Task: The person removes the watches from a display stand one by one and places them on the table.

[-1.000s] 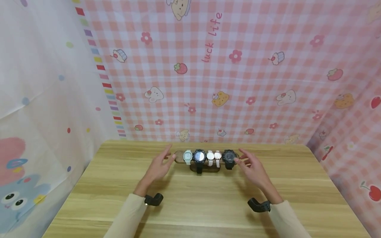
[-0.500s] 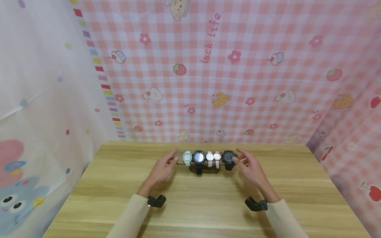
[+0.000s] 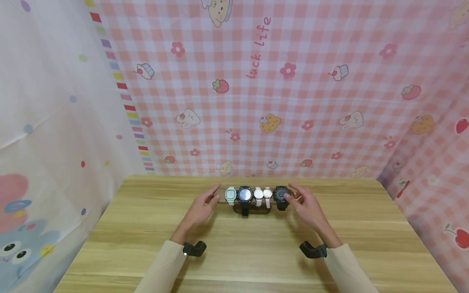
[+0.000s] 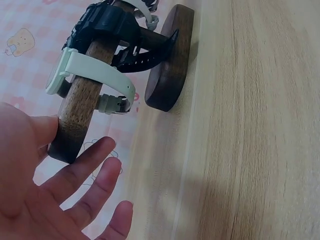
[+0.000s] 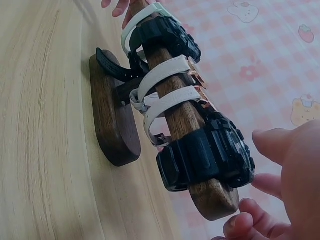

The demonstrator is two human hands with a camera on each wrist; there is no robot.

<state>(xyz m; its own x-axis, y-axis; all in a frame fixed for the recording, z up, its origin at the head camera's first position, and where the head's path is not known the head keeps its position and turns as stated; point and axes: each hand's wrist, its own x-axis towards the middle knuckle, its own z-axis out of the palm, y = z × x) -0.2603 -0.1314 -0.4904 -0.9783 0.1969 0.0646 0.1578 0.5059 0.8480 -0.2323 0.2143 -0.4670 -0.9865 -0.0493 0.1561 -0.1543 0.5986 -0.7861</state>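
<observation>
A dark wooden watch stand [image 3: 253, 209] holds several watches on its raised bar. From left to right are a mint square watch [image 3: 231, 195], a big black watch [image 3: 245, 195], two slim white-strapped watches [image 3: 258, 194] and a second bulky black watch [image 3: 281, 195]. My left hand [image 3: 201, 207] is at the bar's left end, its thumb against the wood and the other fingers loosely extended beneath in the left wrist view. My right hand [image 3: 307, 205] surrounds the right end with fingers spread; in the right wrist view its thumb stands apart from the black watch and fingertips lie close to the bar tip.
The stand rests near the back of a wood-grain table [image 3: 253, 252]. Behind hangs a pink checked cloth [image 3: 234, 101], with a white printed cloth [image 3: 66, 134] to the left. Black camera mounts [image 3: 195, 248] are strapped at both wrists.
Both hands have come inward, the left moving right onto the bar's left end and the right shifting slightly left. The stand and watches keep their place.
</observation>
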